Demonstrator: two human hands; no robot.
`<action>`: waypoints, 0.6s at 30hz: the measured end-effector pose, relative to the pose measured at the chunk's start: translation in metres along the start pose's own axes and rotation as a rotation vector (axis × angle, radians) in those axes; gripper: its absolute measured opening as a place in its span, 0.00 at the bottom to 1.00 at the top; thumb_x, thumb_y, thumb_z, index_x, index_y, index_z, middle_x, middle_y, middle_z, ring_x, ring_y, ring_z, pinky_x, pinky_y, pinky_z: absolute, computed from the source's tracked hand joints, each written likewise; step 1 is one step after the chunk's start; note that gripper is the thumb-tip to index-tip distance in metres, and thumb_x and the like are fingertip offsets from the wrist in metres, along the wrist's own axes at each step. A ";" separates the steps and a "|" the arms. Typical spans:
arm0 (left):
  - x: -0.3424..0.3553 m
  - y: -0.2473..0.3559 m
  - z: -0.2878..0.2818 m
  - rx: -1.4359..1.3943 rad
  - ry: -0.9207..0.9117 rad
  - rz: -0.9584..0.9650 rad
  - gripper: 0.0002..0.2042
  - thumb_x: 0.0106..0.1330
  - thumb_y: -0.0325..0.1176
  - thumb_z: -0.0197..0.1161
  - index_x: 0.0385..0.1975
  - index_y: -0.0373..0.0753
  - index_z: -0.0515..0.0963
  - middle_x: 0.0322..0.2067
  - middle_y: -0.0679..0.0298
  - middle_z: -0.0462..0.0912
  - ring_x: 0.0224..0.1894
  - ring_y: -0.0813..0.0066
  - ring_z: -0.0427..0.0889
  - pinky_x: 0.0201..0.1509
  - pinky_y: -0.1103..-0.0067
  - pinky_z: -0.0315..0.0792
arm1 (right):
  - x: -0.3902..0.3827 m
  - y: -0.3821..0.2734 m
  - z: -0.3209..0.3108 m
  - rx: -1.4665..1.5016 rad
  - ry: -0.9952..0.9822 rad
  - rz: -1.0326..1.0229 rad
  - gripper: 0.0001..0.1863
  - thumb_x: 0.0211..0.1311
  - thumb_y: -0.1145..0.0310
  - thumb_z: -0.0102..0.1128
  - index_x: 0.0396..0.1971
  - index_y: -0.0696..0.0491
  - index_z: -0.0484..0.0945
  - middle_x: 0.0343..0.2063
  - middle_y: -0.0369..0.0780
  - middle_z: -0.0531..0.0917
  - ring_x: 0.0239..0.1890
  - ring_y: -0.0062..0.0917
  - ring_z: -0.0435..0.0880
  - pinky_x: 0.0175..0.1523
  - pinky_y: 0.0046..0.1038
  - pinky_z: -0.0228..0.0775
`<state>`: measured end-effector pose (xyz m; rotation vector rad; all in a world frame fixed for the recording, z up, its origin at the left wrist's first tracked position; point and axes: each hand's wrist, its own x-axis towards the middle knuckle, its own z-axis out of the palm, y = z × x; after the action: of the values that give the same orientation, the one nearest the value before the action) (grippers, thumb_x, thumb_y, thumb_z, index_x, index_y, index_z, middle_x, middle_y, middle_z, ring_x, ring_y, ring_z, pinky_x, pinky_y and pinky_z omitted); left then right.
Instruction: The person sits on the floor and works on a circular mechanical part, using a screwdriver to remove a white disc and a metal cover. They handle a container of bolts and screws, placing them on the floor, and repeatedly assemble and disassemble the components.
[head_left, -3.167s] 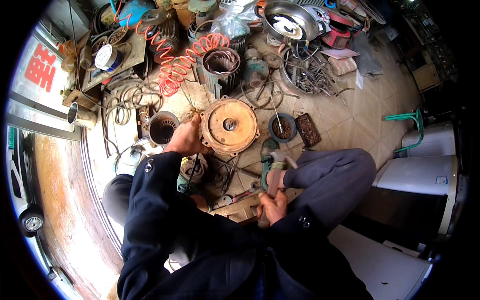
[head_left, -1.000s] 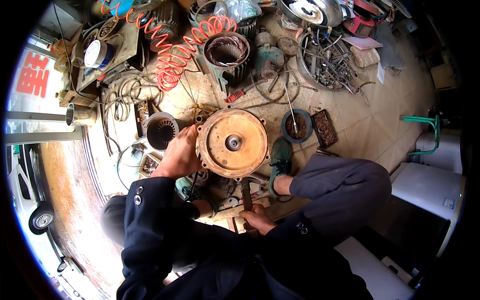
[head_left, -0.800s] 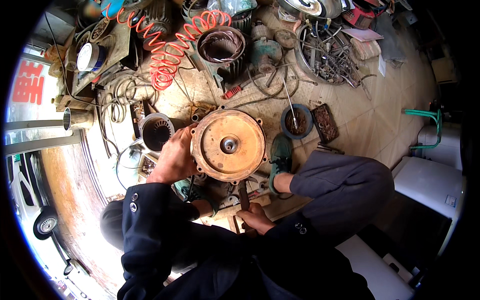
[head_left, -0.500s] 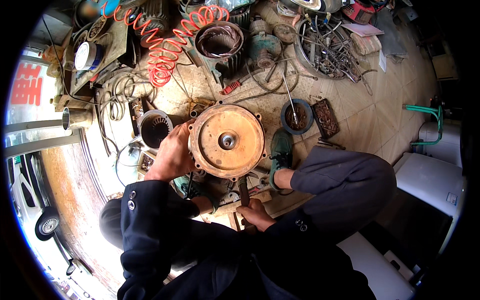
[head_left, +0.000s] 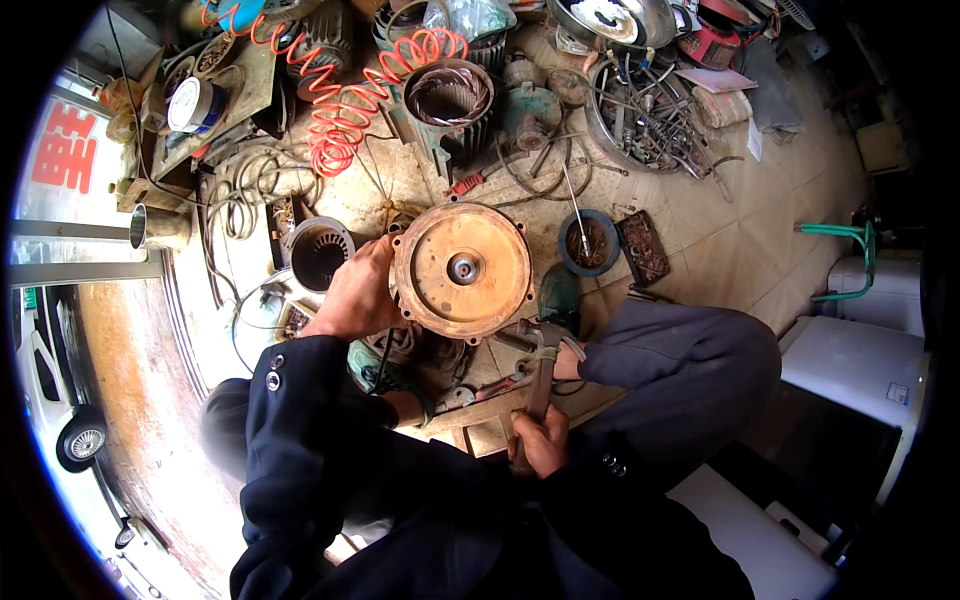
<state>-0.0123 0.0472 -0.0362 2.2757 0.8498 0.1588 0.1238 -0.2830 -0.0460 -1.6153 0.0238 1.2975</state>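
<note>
My left hand point(head_left: 358, 292) is closed on the left edge of a round, rusty tan metal motor end cover point(head_left: 430, 285). Small bolt lugs stand around its rim, and a bearing with a shaft hole point(head_left: 463, 269) sits at its centre. In front of my body, my right hand point(head_left: 541, 442) is wrapped round the wooden handle of a hammer point(head_left: 541, 388). The hammer's head lies just below and right of the cover, apart from it as far as I can tell. My left fingertips are partly hidden behind the cover's edge.
A motor stator with windings point(head_left: 447, 97) stands beyond the cover, beside a coiled red air hose point(head_left: 335, 150). A hollow cylinder point(head_left: 318, 254) is at left. To the right are a round dish point(head_left: 590, 243), a tray of screws point(head_left: 643, 247) and a basin of tools point(head_left: 655, 115).
The hammer's head has come into sight beside the cover as my right hand shifted right. My left hand keeps its hold on the cover. The whole view has shifted slightly.
</note>
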 end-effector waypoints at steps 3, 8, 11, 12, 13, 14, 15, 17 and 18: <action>0.004 0.002 0.001 0.010 -0.022 0.016 0.41 0.41 0.37 0.83 0.60 0.37 0.72 0.49 0.45 0.82 0.54 0.41 0.81 0.57 0.58 0.77 | -0.018 -0.015 -0.004 0.022 -0.087 0.038 0.13 0.68 0.77 0.57 0.51 0.61 0.76 0.34 0.39 0.84 0.21 0.19 0.79 0.26 0.24 0.70; -0.001 -0.008 0.003 0.023 0.011 0.031 0.41 0.39 0.36 0.84 0.58 0.35 0.73 0.47 0.42 0.83 0.53 0.38 0.81 0.56 0.57 0.78 | -0.022 0.000 -0.009 -0.067 -0.174 -0.079 0.14 0.69 0.78 0.55 0.54 0.61 0.74 0.32 0.39 0.83 0.18 0.18 0.76 0.23 0.25 0.69; -0.001 -0.011 0.004 0.021 0.010 0.010 0.42 0.39 0.37 0.84 0.57 0.33 0.72 0.47 0.41 0.83 0.52 0.38 0.81 0.56 0.57 0.78 | -0.025 -0.004 -0.004 -0.067 -0.165 -0.127 0.15 0.69 0.78 0.55 0.54 0.61 0.73 0.30 0.39 0.83 0.17 0.18 0.76 0.23 0.25 0.69; -0.001 -0.010 0.004 0.020 0.010 0.010 0.42 0.39 0.37 0.84 0.57 0.33 0.72 0.47 0.41 0.83 0.52 0.38 0.82 0.56 0.57 0.78 | -0.026 -0.006 -0.003 -0.074 -0.166 -0.134 0.15 0.69 0.78 0.56 0.54 0.61 0.73 0.29 0.39 0.82 0.17 0.19 0.76 0.23 0.25 0.69; -0.001 -0.009 0.004 0.021 0.011 0.009 0.42 0.39 0.37 0.84 0.57 0.33 0.72 0.47 0.40 0.83 0.52 0.38 0.82 0.56 0.57 0.78 | -0.025 -0.006 -0.001 -0.131 -0.207 -0.121 0.15 0.69 0.78 0.56 0.54 0.61 0.73 0.28 0.39 0.82 0.17 0.19 0.76 0.23 0.26 0.69; -0.002 -0.006 0.003 0.015 0.005 0.001 0.42 0.39 0.38 0.84 0.57 0.32 0.72 0.47 0.40 0.83 0.52 0.38 0.82 0.56 0.57 0.78 | -0.024 -0.005 0.000 -0.188 -0.248 -0.108 0.15 0.68 0.78 0.56 0.54 0.61 0.73 0.28 0.38 0.82 0.17 0.19 0.76 0.23 0.26 0.69; -0.002 -0.004 0.001 0.010 0.000 -0.007 0.42 0.39 0.38 0.85 0.57 0.32 0.72 0.47 0.40 0.83 0.52 0.38 0.82 0.56 0.57 0.78 | -0.023 -0.005 0.001 -0.245 -0.290 -0.094 0.15 0.68 0.78 0.56 0.54 0.61 0.73 0.27 0.38 0.82 0.17 0.19 0.76 0.23 0.26 0.70; -0.001 -0.003 0.001 0.006 0.001 -0.006 0.42 0.39 0.39 0.85 0.56 0.32 0.72 0.47 0.40 0.83 0.52 0.38 0.82 0.56 0.57 0.78 | -0.020 0.005 -0.004 -0.168 -0.251 -0.096 0.18 0.67 0.78 0.57 0.55 0.61 0.73 0.25 0.38 0.81 0.17 0.19 0.77 0.24 0.25 0.70; -0.002 -0.006 0.003 0.009 0.010 -0.002 0.42 0.39 0.39 0.85 0.56 0.32 0.72 0.47 0.40 0.82 0.53 0.38 0.82 0.56 0.57 0.78 | -0.018 0.010 -0.007 -0.124 -0.224 -0.103 0.18 0.67 0.77 0.57 0.56 0.61 0.73 0.24 0.37 0.81 0.17 0.19 0.77 0.24 0.25 0.70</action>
<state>-0.0155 0.0476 -0.0422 2.2842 0.8590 0.1657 0.1152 -0.3025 -0.0400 -1.5437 -0.2780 1.4147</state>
